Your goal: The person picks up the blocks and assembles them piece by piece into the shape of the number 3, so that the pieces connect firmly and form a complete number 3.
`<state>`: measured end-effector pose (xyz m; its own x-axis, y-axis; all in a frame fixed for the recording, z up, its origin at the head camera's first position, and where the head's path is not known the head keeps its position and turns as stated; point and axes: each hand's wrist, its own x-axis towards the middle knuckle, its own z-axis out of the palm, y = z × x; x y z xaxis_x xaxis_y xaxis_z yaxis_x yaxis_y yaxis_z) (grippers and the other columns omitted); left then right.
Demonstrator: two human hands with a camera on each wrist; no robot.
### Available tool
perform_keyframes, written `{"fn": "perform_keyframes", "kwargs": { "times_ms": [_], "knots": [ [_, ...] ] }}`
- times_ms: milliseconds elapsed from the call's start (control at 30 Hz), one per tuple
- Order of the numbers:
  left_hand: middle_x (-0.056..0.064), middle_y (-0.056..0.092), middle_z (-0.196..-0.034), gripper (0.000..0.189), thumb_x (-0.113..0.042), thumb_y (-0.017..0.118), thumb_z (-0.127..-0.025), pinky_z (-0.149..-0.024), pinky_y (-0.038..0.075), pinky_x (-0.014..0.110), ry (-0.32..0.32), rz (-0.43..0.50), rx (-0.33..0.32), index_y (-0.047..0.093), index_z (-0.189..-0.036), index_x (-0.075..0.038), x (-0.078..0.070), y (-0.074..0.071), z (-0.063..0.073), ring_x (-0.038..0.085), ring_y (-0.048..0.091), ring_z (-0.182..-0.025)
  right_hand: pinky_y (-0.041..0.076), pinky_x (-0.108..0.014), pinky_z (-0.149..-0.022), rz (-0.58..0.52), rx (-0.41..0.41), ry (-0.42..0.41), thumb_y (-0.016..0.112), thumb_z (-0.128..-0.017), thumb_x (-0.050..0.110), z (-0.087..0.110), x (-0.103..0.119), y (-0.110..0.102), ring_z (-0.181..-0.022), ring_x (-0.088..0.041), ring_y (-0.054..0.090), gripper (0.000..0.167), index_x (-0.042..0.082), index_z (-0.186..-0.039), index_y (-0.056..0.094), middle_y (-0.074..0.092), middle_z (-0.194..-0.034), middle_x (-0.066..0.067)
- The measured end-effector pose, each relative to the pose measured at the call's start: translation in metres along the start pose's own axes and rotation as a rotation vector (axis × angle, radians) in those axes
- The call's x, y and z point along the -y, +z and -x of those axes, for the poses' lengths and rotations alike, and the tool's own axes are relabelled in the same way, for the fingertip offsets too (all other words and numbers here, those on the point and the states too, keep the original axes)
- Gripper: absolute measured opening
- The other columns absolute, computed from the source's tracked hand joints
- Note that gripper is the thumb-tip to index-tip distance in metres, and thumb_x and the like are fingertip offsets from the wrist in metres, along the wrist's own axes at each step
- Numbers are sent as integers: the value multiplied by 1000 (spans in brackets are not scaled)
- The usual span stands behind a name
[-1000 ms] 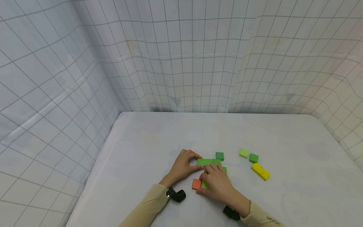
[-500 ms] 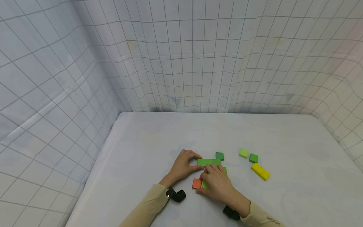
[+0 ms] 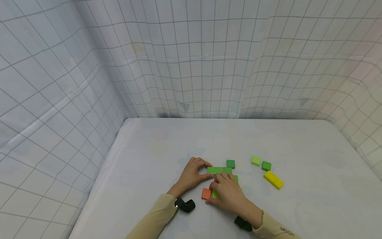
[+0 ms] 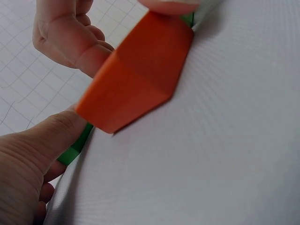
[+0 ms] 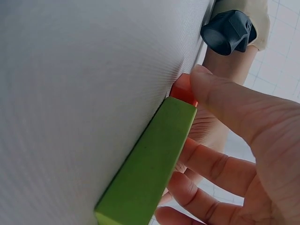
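Around the middle of the white table [image 3: 167, 142], well short of its far edge, both hands are resting close together over a small set of coloured blocks. The left hand [image 3: 191, 174] is lying on the left-edge side and pinching the long green block [image 3: 215, 170] near its left end, forefinger on the face toward the far edge and thumb on the opposite one; gripping across the narrow width like this is probably stopping the piece from skewing. A short green block [image 3: 227, 170] is sitting end to end with it, and a dark green cube [image 3: 230, 164] is standing just beyond, on the far-edge side. Nearer the person, the right hand [image 3: 228, 192] is arching over a second row and gripping the red block [image 3: 206, 193] between thumb and forefinger, seemingly so that it is lining up with the end of the light green block [image 5: 145, 159] beside it. That hand is covering part of the row, so what is lying underneath I cannot tell. Over toward the table's right edge, though well apart from it, a yellow block [image 3: 273, 179], a pale green cube [image 3: 255, 161] and a green cube [image 3: 266, 166] are lying loose, perhaps placed there so that they are not crowding the gripped pieces.
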<state>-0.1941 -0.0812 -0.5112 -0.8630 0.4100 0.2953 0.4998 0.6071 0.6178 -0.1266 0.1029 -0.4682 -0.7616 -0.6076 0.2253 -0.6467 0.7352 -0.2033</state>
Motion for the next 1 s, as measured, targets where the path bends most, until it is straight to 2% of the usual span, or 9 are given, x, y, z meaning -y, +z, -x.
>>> {"fn": "perform_keyframes", "kwargs": {
  "times_ms": [1000],
  "knots": [
    [-11,61,-100,36,-42,78,-76,-86,39,31,0,6,-2,70,-104,-22,1,1,1,10,45,-97,34,-35,-74,15,3,6,79,-68,53,1,2,-2,-80,-14,42,40,17,-80,70,50,-84,5]
  ]
}}
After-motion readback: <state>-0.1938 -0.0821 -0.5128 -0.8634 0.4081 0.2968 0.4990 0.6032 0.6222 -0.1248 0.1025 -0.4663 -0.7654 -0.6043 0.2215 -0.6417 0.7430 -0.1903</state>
